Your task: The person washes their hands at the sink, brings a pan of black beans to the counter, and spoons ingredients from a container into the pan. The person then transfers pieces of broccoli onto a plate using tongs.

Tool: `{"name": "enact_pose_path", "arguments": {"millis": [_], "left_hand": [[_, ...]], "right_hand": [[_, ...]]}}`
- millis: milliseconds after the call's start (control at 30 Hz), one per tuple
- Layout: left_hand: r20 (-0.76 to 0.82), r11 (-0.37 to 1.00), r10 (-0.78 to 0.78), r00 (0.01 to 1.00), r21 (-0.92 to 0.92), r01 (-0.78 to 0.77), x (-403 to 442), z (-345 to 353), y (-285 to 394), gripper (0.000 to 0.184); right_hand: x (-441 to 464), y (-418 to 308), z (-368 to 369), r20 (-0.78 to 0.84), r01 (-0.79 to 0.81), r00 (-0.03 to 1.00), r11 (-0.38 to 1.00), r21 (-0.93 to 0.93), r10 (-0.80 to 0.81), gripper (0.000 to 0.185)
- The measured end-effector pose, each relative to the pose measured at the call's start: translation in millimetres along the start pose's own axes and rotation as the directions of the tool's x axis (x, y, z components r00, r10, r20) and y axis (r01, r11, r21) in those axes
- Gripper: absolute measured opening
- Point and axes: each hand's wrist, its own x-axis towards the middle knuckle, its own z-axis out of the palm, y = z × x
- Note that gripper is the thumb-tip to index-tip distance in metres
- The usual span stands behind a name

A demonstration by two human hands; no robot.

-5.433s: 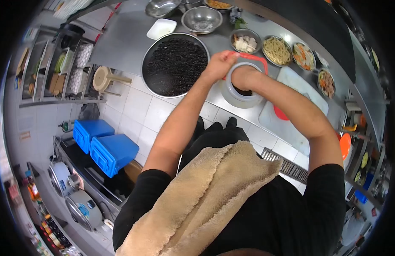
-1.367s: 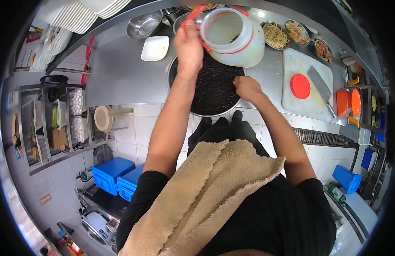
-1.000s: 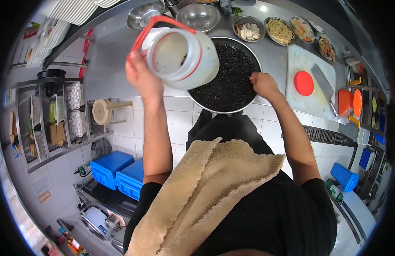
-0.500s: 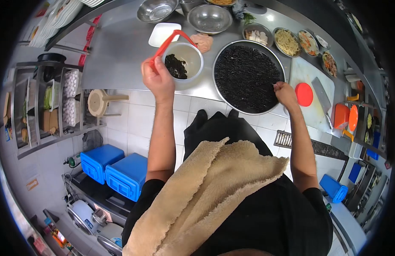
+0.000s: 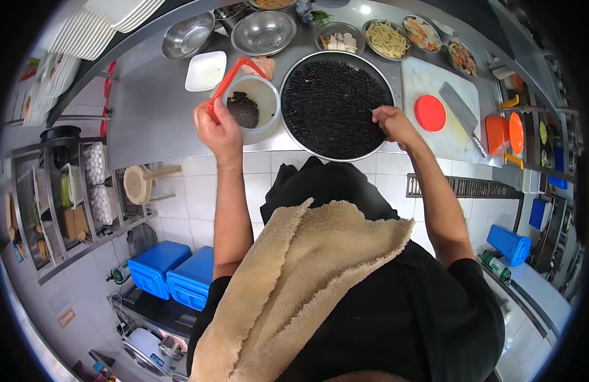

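My left hand is closed around the red handle of a translucent plastic tub. Dark, wet-looking food lies in the bottom of the tub. Just right of it stands a wide round metal pan, covered inside by a layer of glossy black food. Over the pan's right side, my right hand is closed in a pinch, with a small pale tip at the fingers that is too small to name.
A white cutting board on the right carries a red round lid and a cleaver. Behind the pan stand bowls of sliced white pieces and noodles. A white square dish sits left of some pale raw meat.
The whole view has shifted, so the worktop appears further left. The tub sits a little nearer the pan, still held by its handle. My right hand stays over the pan's right side.
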Motion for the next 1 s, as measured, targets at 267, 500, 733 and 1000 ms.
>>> {"name": "enact_pose_path", "arguments": {"millis": [267,500,733,1000], "left_hand": [[0.047,0.991,0.125,0.991,0.033,-0.127,7.8,5.9,10.2,0.017],[0.077,0.979,0.203,0.976,0.006,-0.204,22.0,15.3,36.5,0.013],[0.091,0.98,0.201,0.975,-0.011,-0.201,27.6,25.5,45.5,0.014],[0.078,0.99,0.138,0.987,0.006,-0.139,30.3,24.1,58.1,0.014]], "right_hand": [[-8.1,-6.4,11.3,0.091,-0.065,0.995,0.984,0.168,0.05,0.018],[-41.3,-44.5,5.2,0.086,0.005,0.996,0.985,0.173,-0.02,0.019],[-70.4,-118.9,43.2,0.128,0.176,0.977,0.984,-0.013,-0.173,0.02],[-53.8,-120.2,146.7,0.247,0.548,0.608,0.173,-0.818,-0.755,0.013]]}}
